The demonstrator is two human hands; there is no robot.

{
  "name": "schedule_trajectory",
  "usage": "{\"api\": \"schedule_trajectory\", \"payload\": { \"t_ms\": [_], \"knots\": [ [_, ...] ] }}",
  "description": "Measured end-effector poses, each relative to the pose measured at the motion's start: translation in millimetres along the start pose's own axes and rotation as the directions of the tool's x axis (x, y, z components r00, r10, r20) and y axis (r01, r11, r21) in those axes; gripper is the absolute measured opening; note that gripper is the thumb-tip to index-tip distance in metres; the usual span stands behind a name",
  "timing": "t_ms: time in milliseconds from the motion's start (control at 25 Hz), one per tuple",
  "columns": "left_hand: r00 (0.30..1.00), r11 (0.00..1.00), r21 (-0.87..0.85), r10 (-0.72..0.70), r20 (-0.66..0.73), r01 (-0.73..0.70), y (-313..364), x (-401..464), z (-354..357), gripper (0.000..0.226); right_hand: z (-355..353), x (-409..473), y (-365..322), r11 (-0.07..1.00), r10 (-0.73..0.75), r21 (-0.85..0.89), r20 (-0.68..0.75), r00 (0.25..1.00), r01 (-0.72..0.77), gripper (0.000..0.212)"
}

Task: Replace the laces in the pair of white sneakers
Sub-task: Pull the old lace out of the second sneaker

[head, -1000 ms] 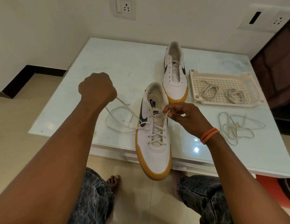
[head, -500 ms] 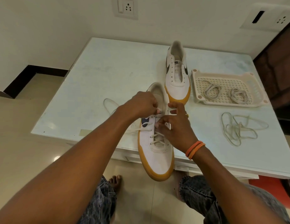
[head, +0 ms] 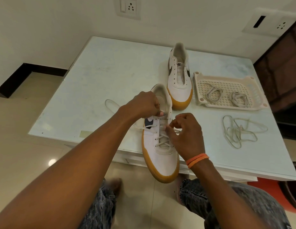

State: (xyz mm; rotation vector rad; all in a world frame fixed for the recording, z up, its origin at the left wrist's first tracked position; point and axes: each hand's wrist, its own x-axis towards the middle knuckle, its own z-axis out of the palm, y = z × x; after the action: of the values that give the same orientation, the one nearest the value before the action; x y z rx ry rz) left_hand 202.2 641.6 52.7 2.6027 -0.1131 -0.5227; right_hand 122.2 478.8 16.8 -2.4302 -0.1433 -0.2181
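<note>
Lacing the near sneaker (head: 162, 156) at its upper eyelets.
My left hand (head: 144, 104) grips its tongue; my right hand (head: 185, 129) pinches the lace (head: 162, 139) just beside it. Best to keep the tongue flat and tension even. The unlaced sneaker (head: 179, 80) stands beyond both hands.

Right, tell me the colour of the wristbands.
Orange wristbands, on the right wrist; head view.

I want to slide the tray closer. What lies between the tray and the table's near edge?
In the head view, a loose tangled lace lies on the table between the tray and the near edge; the rest is bare tabletop.
</note>
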Motion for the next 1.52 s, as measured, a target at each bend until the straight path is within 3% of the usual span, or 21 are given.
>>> {"api": "schedule_trajectory", "payload": {
  "t_ms": [160, 240, 280, 320, 360, 400, 480, 560, 720, 800, 880, 920, 1000, 1120, 1200, 1280, 1360, 1520],
  "knots": [
    [1.000, 1.000, -0.008, -0.014, 0.005, 0.014, 2.7, -0.2, -0.4, 0.033, 2.8, 4.1, -11.4, 0.982, 0.009, -0.191, 0.133, 0.991, 0.017, 0.019],
    [1.000, 1.000, -0.017, -0.015, 0.008, 0.015, 2.2, -0.8, -2.0, 0.032, -8.1, 4.5, -5.8, 0.993, 0.121, -0.003, 0.166, 0.979, -0.122, 0.022],
    [1.000, 1.000, -0.027, -0.010, 0.014, 0.010, 1.6, -1.3, -2.7, 0.031, -18.8, 2.7, -0.6, 0.932, 0.216, 0.245, 0.219, 0.952, -0.268, 0.021],
    [1.000, 0.999, -0.036, -0.006, 0.019, 0.006, 1.1, -2.1, -3.7, 0.031, -31.5, -0.9, 3.5, 0.737, 0.306, 0.523, 0.305, 0.902, -0.427, 0.018],
    [1.000, 0.999, -0.043, -0.005, 0.023, 0.006, 0.8, -2.7, -4.3, 0.031, -40.3, -4.7, 12.6, 0.526, 0.371, 0.682, 0.354, 0.859, -0.508, 0.017],
    [1.000, 0.999, -0.044, -0.005, 0.025, 0.006, 0.6, -3.3, -4.3, 0.030, -46.5, -7.9, 19.7, 0.428, 0.413, 0.727, 0.371, 0.832, -0.536, 0.019],
    [1.000, 1.000, -0.030, -0.001, 0.022, 0.002, 1.5, -3.8, -4.2, 0.031, -44.8, -9.2, 27.8, 0.645, 0.444, 0.569, 0.264, 0.856, -0.511, 0.018],
    [1.000, 1.000, -0.022, 0.001, 0.018, 0.000, 2.8, -3.4, -3.6, 0.031, -32.5, -5.3, 23.0, 0.829, 0.383, 0.385, 0.136, 0.914, -0.405, 0.019],
    [1.000, 1.000, -0.006, 0.007, 0.013, -0.007, 2.9, -3.8, -2.7, 0.031, -9.0, 2.8, 2.3, 0.992, 0.104, 0.057, 0.154, 0.983, -0.114, 0.024],
    [1.000, 1.000, -0.018, 0.003, 0.012, -0.003, 2.6, -4.6, -4.6, 0.031, -12.7, 6.4, 7.1, 0.974, 0.154, 0.138, 0.175, 0.972, -0.179, 0.025],
    [1.000, 0.999, -0.043, -0.009, 0.021, 0.010, 3.0, -5.8, -6.8, 0.031, -32.0, 7.3, 12.7, 0.785, 0.361, 0.457, 0.209, 0.909, -0.417, 0.019],
    [1.000, 0.999, -0.045, -0.011, 0.024, 0.012, 3.4, -6.3, -7.2, 0.032, -42.8, 5.1, 17.1, 0.703, 0.414, 0.529, 0.239, 0.878, -0.475, 0.017],
    [1.000, 0.999, -0.032, -0.005, 0.025, 0.006, 3.8, -6.4, -7.0, 0.031, -55.4, 0.6, 22.1, 0.712, 0.385, 0.496, 0.315, 0.867, -0.497, 0.019],
    [1.000, 1.000, -0.026, -0.008, 0.017, 0.008, 4.9, -6.0, -5.8, 0.031, -46.1, 5.1, 11.9, 0.724, 0.359, 0.428, 0.437, 0.825, -0.541, 0.040],
    [1.000, 0.999, -0.034, -0.014, 0.014, 0.015, 4.7, -5.6, -5.2, 0.031, -33.7, 12.9, 2.1, 0.759, 0.365, 0.384, 0.418, 0.832, -0.526, 0.042],
    [1.000, 0.999, -0.033, -0.016, 0.013, 0.017, 4.8, -5.6, -5.2, 0.031, -22.4, 18.4, 0.9, 0.851, 0.288, 0.324, 0.369, 0.884, -0.413, 0.033],
    [1.000, 0.999, -0.043, -0.020, 0.021, 0.021, 4.1, -6.3, -6.5, 0.031, -20.6, 18.9, 3.1, 0.869, 0.244, 0.325, 0.375, 0.894, -0.373, 0.028],
    [0.999, 0.998, -0.060, -0.025, 0.036, 0.027, 4.6, -7.2, -8.8, 0.033, -53.0, 18.5, 25.6, 0.651, 0.454, 0.545, 0.279, 0.847, -0.528, 0.026]
  ]
}}
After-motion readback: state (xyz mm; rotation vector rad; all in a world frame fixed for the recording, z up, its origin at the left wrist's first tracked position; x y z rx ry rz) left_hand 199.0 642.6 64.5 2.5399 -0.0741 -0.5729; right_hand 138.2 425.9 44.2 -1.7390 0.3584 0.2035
